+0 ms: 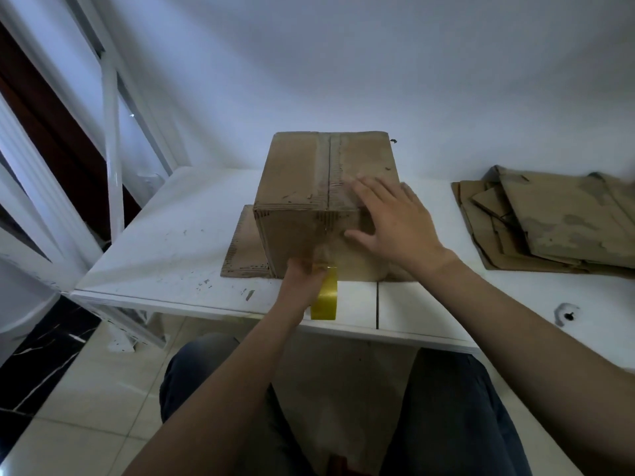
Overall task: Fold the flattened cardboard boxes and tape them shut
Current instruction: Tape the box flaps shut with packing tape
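Head view, centre frame: left hand [301, 280] tight around yellow tape roll [325, 298], right hand [395, 223] flat-fingered on cardboard box [299, 176].

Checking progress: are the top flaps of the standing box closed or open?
Closed: the box top flaps lie flat and meet along a middle seam.

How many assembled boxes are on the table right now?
1: the box at centre, right hand resting on it. The stack at right lies flat; others may sit out of frame.
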`<move>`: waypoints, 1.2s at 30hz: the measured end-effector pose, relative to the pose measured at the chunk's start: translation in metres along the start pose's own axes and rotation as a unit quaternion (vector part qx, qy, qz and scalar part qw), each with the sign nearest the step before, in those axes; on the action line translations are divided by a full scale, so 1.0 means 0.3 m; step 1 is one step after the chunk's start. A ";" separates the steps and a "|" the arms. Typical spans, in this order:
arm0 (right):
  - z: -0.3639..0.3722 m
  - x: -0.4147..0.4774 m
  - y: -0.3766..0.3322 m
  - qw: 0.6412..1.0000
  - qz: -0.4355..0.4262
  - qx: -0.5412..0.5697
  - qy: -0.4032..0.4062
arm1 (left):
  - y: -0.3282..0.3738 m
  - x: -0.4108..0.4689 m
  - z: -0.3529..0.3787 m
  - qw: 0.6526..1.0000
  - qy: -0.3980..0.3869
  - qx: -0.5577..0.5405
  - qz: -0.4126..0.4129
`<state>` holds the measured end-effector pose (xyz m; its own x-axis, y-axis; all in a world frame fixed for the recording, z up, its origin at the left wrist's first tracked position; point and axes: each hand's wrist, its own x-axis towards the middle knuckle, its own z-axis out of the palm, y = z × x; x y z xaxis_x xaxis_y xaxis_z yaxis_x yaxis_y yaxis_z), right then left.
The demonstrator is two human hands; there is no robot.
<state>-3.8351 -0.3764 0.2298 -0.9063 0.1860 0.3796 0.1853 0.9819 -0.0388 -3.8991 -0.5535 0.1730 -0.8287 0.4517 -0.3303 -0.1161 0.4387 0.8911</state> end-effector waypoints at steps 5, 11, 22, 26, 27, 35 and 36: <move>-0.019 -0.171 0.129 0.994 0.105 0.035 0.019 | -0.011 -0.014 0.037 0.997 0.028 0.077 -0.013; 0.007 -0.351 0.269 0.981 0.181 0.048 -0.056 | 0.008 -0.104 0.117 0.971 0.112 0.209 0.025; 0.022 -0.631 0.562 0.896 0.318 0.005 -0.311 | 0.035 -0.185 0.374 0.868 0.164 0.455 0.116; 0.037 -0.712 0.705 0.875 0.332 -0.050 -0.349 | 0.051 -0.186 0.460 0.859 0.153 0.475 0.114; 0.045 -0.730 0.737 0.870 0.329 -0.068 -0.360 | 0.054 -0.186 0.477 0.859 0.155 0.474 0.118; 0.120 -0.837 0.867 0.908 0.329 0.001 -0.258 | 0.054 -0.195 0.607 0.861 0.134 0.473 0.134; 0.123 -0.847 0.872 0.914 0.331 0.003 -0.234 | 0.054 -0.193 0.617 0.863 0.128 0.471 0.134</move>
<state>-3.5704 -0.1654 0.0892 -0.6595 0.7332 -0.1659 0.7515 0.6482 -0.1231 -3.7517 -0.4288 0.1491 -0.8650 0.5005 0.0353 0.4937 0.8365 0.2377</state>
